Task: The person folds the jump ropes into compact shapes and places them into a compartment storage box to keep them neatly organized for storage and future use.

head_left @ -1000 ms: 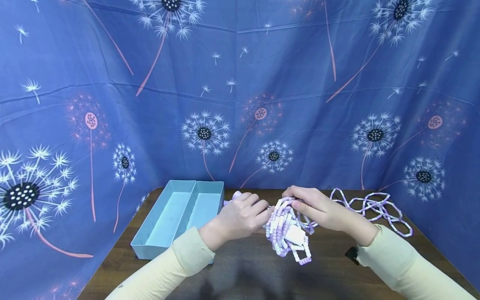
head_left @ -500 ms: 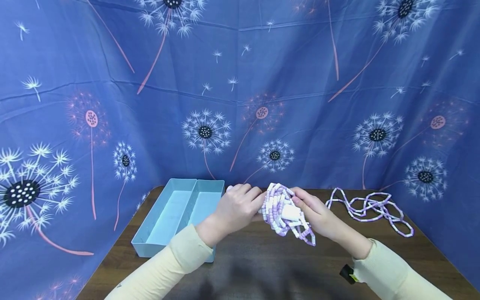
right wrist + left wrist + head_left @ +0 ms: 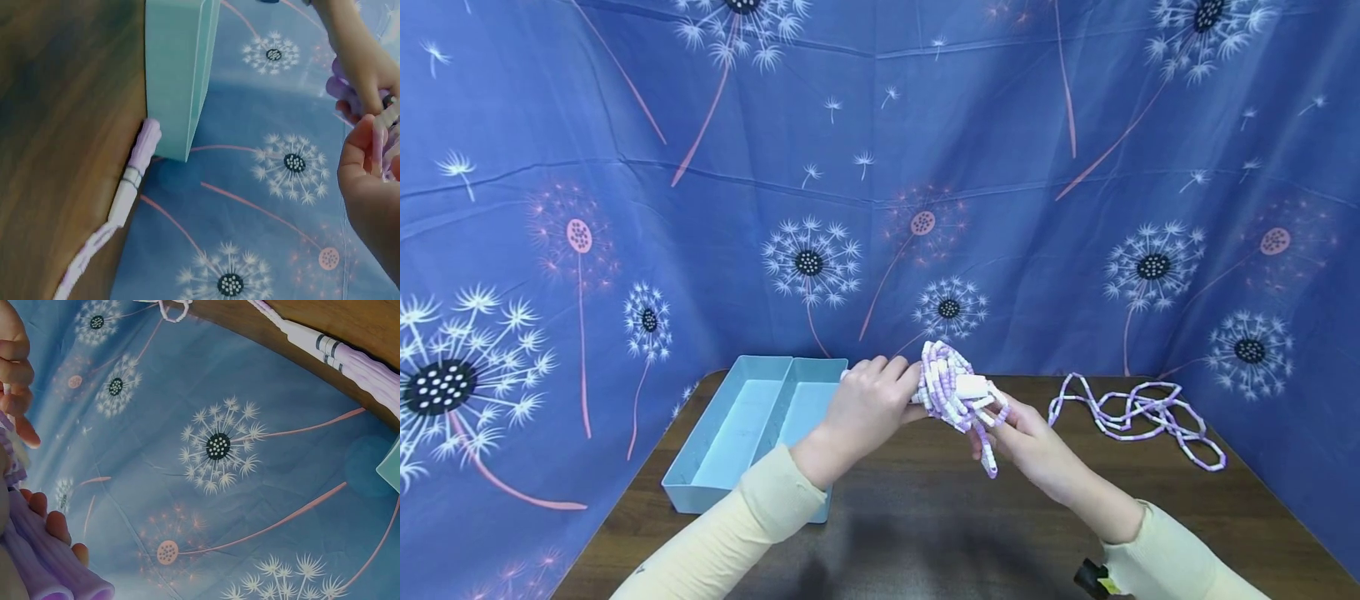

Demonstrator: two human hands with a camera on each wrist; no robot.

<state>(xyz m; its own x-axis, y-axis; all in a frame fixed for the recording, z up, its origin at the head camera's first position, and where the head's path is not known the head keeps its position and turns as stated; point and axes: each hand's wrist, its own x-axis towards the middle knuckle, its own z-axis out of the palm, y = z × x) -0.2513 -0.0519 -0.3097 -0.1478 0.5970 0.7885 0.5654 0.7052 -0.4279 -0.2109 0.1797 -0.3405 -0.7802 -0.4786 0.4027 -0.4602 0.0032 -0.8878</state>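
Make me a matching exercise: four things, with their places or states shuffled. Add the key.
1. Left hand
2. Right hand
3. Tray
4. Loose beaded rope

A. Lying on the table, head view's right
B. Pinching the beaded bundle
C. Light blue, two compartments
D. Gripping lavender handles

Pairs: 1-D; 2-B; 3-C; 4-A

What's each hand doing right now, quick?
Left hand: closed, holding two purple handles.
Right hand: closed, pinching part of the bundled beaded rope between thumb and fingers.
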